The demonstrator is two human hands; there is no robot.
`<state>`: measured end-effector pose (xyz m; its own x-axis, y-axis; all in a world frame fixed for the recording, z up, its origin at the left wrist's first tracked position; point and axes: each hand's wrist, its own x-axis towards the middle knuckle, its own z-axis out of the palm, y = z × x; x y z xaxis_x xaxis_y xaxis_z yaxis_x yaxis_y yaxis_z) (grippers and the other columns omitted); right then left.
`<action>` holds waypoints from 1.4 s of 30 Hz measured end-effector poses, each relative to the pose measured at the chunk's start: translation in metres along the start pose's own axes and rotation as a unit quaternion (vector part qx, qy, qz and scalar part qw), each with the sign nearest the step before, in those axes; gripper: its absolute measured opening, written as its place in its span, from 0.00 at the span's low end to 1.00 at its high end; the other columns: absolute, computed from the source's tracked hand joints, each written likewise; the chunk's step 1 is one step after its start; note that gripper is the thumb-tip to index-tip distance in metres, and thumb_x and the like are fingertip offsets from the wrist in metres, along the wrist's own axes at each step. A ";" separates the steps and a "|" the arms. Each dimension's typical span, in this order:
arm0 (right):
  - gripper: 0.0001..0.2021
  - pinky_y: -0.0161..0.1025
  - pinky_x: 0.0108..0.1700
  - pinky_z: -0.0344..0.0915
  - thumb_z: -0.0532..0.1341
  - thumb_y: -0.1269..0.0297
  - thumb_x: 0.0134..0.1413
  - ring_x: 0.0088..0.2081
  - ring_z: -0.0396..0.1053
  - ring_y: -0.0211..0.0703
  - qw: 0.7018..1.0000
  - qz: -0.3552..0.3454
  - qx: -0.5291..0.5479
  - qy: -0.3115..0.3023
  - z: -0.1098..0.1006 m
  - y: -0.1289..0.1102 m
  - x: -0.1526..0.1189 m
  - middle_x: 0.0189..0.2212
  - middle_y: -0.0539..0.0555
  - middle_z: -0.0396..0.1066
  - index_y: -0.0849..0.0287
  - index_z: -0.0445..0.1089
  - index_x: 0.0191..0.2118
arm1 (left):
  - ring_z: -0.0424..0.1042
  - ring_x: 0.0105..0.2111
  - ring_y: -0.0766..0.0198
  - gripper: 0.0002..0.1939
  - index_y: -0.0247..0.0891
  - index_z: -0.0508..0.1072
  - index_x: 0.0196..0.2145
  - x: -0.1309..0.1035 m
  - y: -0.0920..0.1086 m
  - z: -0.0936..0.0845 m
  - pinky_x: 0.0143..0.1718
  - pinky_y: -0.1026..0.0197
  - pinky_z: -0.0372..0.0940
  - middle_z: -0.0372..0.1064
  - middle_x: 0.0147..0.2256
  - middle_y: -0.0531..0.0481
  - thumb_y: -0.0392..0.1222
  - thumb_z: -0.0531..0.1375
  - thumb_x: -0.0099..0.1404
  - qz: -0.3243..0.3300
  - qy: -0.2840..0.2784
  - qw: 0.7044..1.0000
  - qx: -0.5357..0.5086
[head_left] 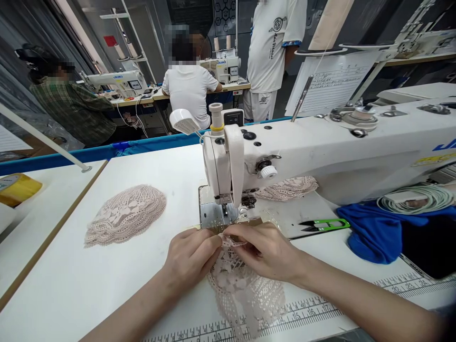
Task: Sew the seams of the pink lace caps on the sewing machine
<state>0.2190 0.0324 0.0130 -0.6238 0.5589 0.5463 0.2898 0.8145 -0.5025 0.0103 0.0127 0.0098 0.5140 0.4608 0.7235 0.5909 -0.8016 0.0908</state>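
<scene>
Just in front of the sewing machine's needle area, my left hand [194, 251] pinches the upper edge of a beige lace piece [245, 289]. My right hand [269, 249] grips the same edge from the other side, its thumb and forefinger closed on a fold. The lace hangs down over the table towards me, across the printed ruler. Behind my fingertips is the metal needle plate [213, 214] of the white sewing machine [228, 161]. My fingers partly hide the folded edge.
A stack of beige lace pieces [126, 213] lies on the left; more lace [288, 188] sits behind the needle. Green thread snips [326, 225], blue cloth [377, 237] and a coiled tape [416, 198] are to the right. Other people work beyond the table.
</scene>
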 end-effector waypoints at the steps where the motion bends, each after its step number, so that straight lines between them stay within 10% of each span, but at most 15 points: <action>1: 0.11 0.30 0.24 0.61 0.52 0.72 0.62 0.22 0.64 0.31 1.000 -0.002 -0.001 0.002 0.000 0.000 0.000 0.25 0.46 0.70 0.60 0.63 0.49 | 0.61 0.20 0.70 0.06 0.37 0.65 0.37 0.000 0.000 0.000 0.22 0.67 0.57 0.66 0.23 0.56 0.28 0.55 0.64 -0.002 -0.001 1.000 -0.001; 42: 0.07 0.30 0.23 0.63 0.56 0.74 0.62 0.21 0.66 0.31 0.989 -0.083 -0.088 0.084 -0.001 0.001 -0.002 0.22 0.45 0.70 0.59 0.66 0.44 | 0.60 0.18 0.71 0.06 0.37 0.64 0.36 0.001 0.000 0.000 0.20 0.66 0.54 0.67 0.23 0.57 0.29 0.56 0.64 -0.016 -0.002 1.000 0.011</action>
<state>0.2215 0.0326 0.0121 -0.5480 0.4211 0.7227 0.3243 0.9034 -0.2805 0.0116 0.0132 0.0106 0.4975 0.4878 0.7173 0.6210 -0.7776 0.0981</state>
